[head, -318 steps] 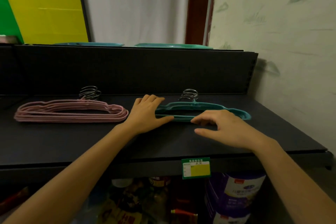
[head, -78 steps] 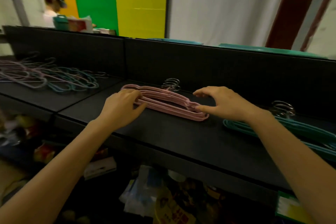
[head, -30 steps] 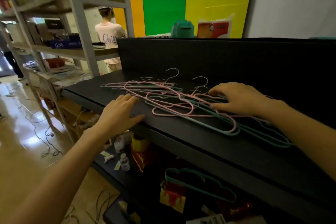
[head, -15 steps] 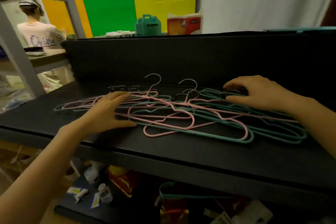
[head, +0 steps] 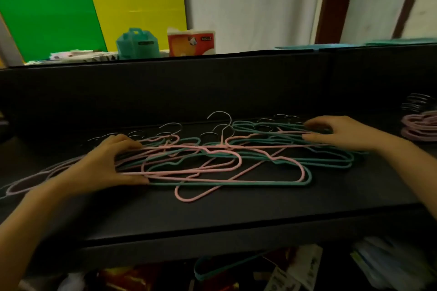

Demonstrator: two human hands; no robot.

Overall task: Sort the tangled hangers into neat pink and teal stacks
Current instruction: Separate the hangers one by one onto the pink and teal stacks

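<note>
A tangled pile of pink hangers [head: 189, 198] and teal hangers [head: 248, 182] lies across the middle of a black shelf [head: 236, 217], metal hooks pointing to the back. My left hand [head: 101, 165] grips the pile's left end, fingers over the wires and thumb along the front. My right hand [head: 343, 134] holds the right end, fingers curled over the teal wires with the thumb below them. A neat pink stack [head: 421, 129] sits at the far right edge of the shelf.
A tall black back panel [head: 212, 87] closes the shelf behind the pile. Beyond it stand a teal box [head: 137, 43] and a red tissue pack [head: 191, 41]. One teal hanger [head: 212, 267] lies among goods on the lower shelf.
The view swung from the two neat stacks to the tangled pile. Both hands came down on the pile's ends, and since half a second ago my fingers have closed round the wires.
</note>
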